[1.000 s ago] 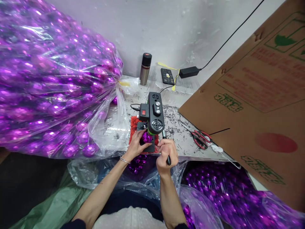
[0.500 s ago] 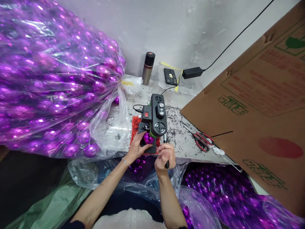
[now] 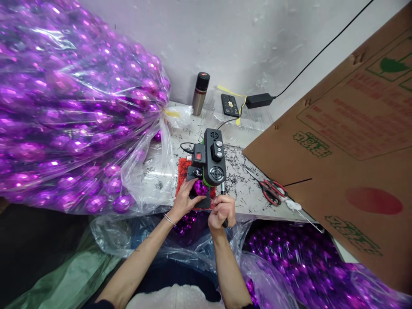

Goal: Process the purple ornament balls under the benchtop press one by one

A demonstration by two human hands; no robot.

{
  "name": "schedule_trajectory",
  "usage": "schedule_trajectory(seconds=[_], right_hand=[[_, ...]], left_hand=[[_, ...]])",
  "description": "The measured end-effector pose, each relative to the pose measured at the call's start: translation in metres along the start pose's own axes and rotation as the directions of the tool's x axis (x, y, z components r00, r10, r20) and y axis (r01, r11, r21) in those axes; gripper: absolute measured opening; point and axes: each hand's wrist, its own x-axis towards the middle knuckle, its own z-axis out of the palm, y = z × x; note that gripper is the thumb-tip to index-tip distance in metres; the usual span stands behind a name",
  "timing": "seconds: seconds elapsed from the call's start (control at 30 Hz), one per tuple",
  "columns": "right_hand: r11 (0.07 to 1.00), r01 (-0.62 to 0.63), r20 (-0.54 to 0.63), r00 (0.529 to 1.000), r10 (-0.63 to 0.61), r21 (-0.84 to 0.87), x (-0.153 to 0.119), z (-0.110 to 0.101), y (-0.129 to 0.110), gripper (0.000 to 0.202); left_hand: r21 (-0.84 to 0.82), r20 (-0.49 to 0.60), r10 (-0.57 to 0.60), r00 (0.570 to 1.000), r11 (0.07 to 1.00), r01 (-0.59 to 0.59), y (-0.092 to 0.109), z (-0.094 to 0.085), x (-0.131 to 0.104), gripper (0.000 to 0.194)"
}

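On the worktop (image 3: 249,199), the left hand (image 3: 182,202) pinches a purple ball (image 3: 200,187) beneath the machine (image 3: 214,156); the right hand (image 3: 222,211) grips its lever (image 3: 223,187): likely pressing, needing steadiness.

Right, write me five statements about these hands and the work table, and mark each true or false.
1. The left hand has its thumb and fingers around a purple ball. True.
2. The right hand holds the red-handled scissors. False: the right hand grips the lever of the black machine, and the scissors lie on the table.
3. The flask stands upright, its black cap on. True.
4. The cardboard box is left of the black machine. False: it is to the right; a big clear bag of purple balls is on the left.
5. Dark bits are scattered beside the black machine. True.
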Motion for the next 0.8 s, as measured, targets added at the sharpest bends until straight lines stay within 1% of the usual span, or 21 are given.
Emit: schedule_trajectory(seconds=[0.37, 0.53, 0.67, 0.73, 0.8], right_hand=[[0.997, 0.068, -0.031, 0.997, -0.067, 0.035, 0.003, 0.003, 0.005, 0.035], [0.997, 0.048, -0.022, 0.999, -0.046, 0.059, -0.002, 0.004, 0.010, 0.035], [0.997, 0.068, -0.018, 0.998, -0.068, 0.045, -0.008, 0.007, 0.014, 0.036], [0.997, 0.067, -0.029, 0.997, -0.065, 0.045, -0.006, 0.008, 0.013, 0.038], [0.998, 0.020, -0.036, 0.999, -0.017, 0.068, 0.003, 0.007, 0.005, 0.038]], left_hand=[[-0.009, 0.011, -0.027, 1.000, 1.000, 0.027, 0.001, -0.001, 0.002, 0.060], [-0.027, 0.002, -0.005, 1.000, 1.000, 0.005, 0.001, -0.002, 0.003, 0.058], [-0.033, 0.010, -0.018, 1.000, 0.999, 0.019, 0.001, -0.004, 0.004, 0.059], [-0.030, 0.020, -0.034, 0.999, 0.999, 0.035, 0.001, -0.004, 0.007, 0.060], [-0.029, 0.030, -0.047, 0.998, 0.998, 0.048, 0.002, -0.004, 0.010, 0.061]])
